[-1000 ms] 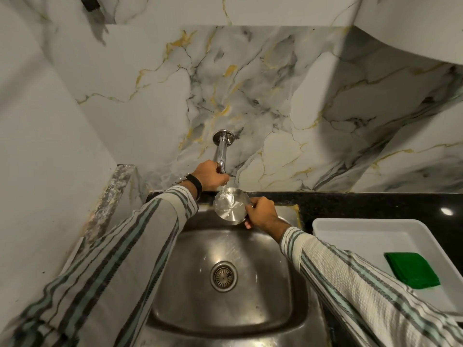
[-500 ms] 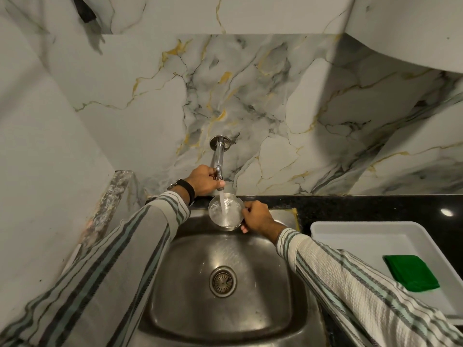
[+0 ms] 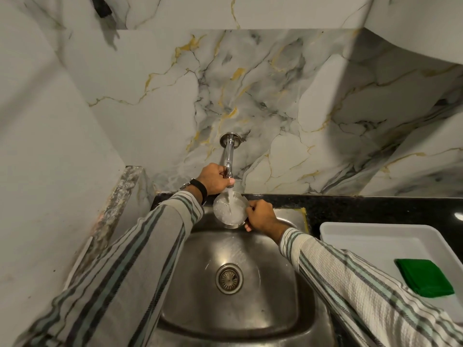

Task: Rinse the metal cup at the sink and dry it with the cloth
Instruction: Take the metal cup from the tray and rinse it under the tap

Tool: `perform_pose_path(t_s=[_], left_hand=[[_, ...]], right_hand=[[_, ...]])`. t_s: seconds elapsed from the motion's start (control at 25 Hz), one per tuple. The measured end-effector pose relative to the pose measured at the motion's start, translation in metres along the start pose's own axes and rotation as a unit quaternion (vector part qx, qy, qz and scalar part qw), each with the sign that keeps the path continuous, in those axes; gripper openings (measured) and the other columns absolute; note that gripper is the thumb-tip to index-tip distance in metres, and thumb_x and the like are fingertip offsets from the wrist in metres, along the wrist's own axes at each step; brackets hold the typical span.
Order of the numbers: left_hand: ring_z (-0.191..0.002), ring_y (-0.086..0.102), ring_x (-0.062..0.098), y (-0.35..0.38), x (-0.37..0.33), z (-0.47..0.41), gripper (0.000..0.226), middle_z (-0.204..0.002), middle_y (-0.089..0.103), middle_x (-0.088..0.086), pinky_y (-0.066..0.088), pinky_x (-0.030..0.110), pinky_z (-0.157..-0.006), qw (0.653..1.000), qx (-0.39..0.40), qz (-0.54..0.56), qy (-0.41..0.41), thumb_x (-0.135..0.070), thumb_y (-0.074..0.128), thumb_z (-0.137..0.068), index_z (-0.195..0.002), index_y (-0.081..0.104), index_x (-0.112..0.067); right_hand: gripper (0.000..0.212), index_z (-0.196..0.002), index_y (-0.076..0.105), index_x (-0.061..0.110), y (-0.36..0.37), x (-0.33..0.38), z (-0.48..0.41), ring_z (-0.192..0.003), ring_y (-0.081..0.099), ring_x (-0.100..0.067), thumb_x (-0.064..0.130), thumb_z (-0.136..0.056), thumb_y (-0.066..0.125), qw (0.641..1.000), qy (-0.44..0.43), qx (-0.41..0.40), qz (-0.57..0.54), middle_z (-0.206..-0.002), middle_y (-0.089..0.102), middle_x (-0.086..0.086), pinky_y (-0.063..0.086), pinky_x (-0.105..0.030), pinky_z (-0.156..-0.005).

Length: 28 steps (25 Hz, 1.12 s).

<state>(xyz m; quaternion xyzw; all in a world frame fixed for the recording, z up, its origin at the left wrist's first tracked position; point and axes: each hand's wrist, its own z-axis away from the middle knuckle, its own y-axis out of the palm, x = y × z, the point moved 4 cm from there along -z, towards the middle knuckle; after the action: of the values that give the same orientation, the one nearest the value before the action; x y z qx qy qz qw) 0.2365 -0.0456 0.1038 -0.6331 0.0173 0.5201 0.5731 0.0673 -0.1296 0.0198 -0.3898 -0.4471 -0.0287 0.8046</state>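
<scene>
1. My left hand (image 3: 213,179) is wrapped around the tap (image 3: 228,156) handle.
2. Water pours into the metal cup (image 3: 230,211), held over the sink (image 3: 238,309): rinsing, I judge.
3. My right hand (image 3: 260,215) grips the cup's rim.
4. Next I'd shut off the water, then fetch the green cloth (image 3: 426,276) from the white tray (image 3: 375,236).

Sink basin (image 3: 270,284): open around the drain (image 3: 229,278); both sleeves cross its near corners.
Back rim: blocked by the cup (image 3: 230,211), the left hand (image 3: 213,180) on the tap (image 3: 228,156) and the right hand (image 3: 260,216) on the cup.
Left side: closed by the wall (image 3: 50,171).
Tray (image 3: 363,236): mostly bare; cloth (image 3: 424,276) at its near right.
</scene>
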Motion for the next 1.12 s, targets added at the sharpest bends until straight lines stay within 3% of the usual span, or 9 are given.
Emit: perform_pose_path(t_s=[0.24,0.4,0.56,0.64,0.8,0.88,0.96,1.04,1.12], left_hand=[[-0.075,0.059,0.020,-0.001,-0.002,0.002,0.019,-0.071,0.060,-0.002,0.056,0.036,-0.084,1.000,0.003,-0.004,-0.005,-0.023,0.082,-0.089,-0.089,0.074,-0.006],[-0.065,0.054,0.012,-0.002,-0.003,0.002,0.027,-0.067,0.057,-0.004,0.050,0.030,-0.073,1.000,0.002,-0.007,-0.007,-0.024,0.083,-0.089,-0.071,0.063,-0.018],[-0.067,0.055,0.011,-0.001,-0.003,0.002,0.018,-0.070,0.059,-0.004,0.049,0.030,-0.075,1.000,-0.001,-0.003,-0.016,-0.023,0.082,-0.090,-0.089,0.074,-0.008],[-0.067,0.055,0.011,-0.001,-0.003,0.003,0.017,-0.069,0.058,-0.004,0.049,0.029,-0.073,1.000,-0.002,0.003,-0.018,-0.023,0.082,-0.090,-0.089,0.073,-0.010],[-0.078,0.059,0.019,0.000,-0.004,0.007,0.016,-0.073,0.060,-0.004,0.053,0.034,-0.082,1.000,-0.009,-0.003,-0.018,-0.024,0.082,-0.091,-0.089,0.069,-0.014],[-0.086,0.063,0.023,0.001,-0.007,0.009,0.016,-0.084,0.066,0.001,0.056,0.037,-0.088,1.000,-0.014,-0.008,-0.018,-0.023,0.081,-0.091,-0.095,0.071,-0.012],[-0.096,0.067,0.027,0.001,-0.010,0.010,0.023,-0.098,0.070,0.008,0.055,0.037,-0.089,0.999,-0.020,-0.022,-0.017,-0.022,0.080,-0.092,-0.107,0.072,-0.007],[-0.107,0.069,0.032,0.000,-0.017,0.013,0.032,-0.107,0.070,0.012,0.051,0.034,-0.085,0.998,-0.035,-0.047,-0.015,-0.021,0.080,-0.093,-0.119,0.068,-0.005],[-0.123,0.065,0.038,0.001,-0.025,0.013,0.062,-0.122,0.065,0.016,0.053,0.037,-0.093,0.996,-0.042,-0.079,0.000,-0.017,0.079,-0.093,-0.146,0.050,-0.005]], right_hand=[[0.032,-0.108,0.077,-0.001,-0.011,-0.008,0.003,-0.075,0.082,-0.040,0.013,-0.110,0.049,1.000,0.019,0.017,0.013,-0.083,0.082,-0.025,0.069,-0.039,-0.073],[0.033,-0.104,0.078,-0.003,-0.020,-0.011,0.003,-0.074,0.082,-0.038,0.012,-0.109,0.049,1.000,0.026,0.001,0.018,-0.083,0.082,-0.023,0.069,-0.036,-0.072],[0.032,-0.105,0.079,-0.002,-0.025,-0.013,0.005,-0.069,0.080,-0.034,0.013,-0.109,0.051,0.999,0.030,-0.003,0.015,-0.087,0.082,-0.024,0.069,-0.036,-0.072],[0.031,-0.098,0.078,0.001,-0.023,-0.011,0.007,-0.071,0.082,-0.036,0.013,-0.109,0.051,0.999,0.031,-0.001,0.011,-0.080,0.081,-0.019,0.067,-0.027,-0.061],[0.031,-0.102,0.080,0.002,-0.021,-0.009,0.010,-0.052,0.071,-0.017,0.015,-0.108,0.052,0.999,0.023,-0.014,0.026,-0.067,0.072,-0.007,0.045,-0.003,-0.040],[0.032,-0.097,0.079,0.003,-0.021,-0.012,0.011,-0.061,0.077,-0.027,0.015,-0.109,0.052,0.999,0.026,-0.011,0.025,-0.072,0.078,-0.013,0.053,-0.008,-0.048],[0.034,-0.098,0.079,-0.001,-0.019,-0.014,0.013,-0.076,0.082,-0.035,0.016,-0.109,0.052,0.999,0.025,-0.003,0.023,-0.082,0.082,-0.022,0.067,-0.029,-0.072],[0.035,-0.100,0.079,-0.004,-0.015,-0.015,0.014,-0.082,0.082,-0.037,0.016,-0.109,0.052,1.000,0.020,0.001,0.023,-0.086,0.082,-0.025,0.066,-0.043,-0.089],[0.035,-0.100,0.079,-0.005,-0.013,-0.016,0.016,-0.084,0.082,-0.037,0.016,-0.109,0.052,1.000,0.018,0.004,0.019,-0.087,0.082,-0.025,0.066,-0.046,-0.092]])
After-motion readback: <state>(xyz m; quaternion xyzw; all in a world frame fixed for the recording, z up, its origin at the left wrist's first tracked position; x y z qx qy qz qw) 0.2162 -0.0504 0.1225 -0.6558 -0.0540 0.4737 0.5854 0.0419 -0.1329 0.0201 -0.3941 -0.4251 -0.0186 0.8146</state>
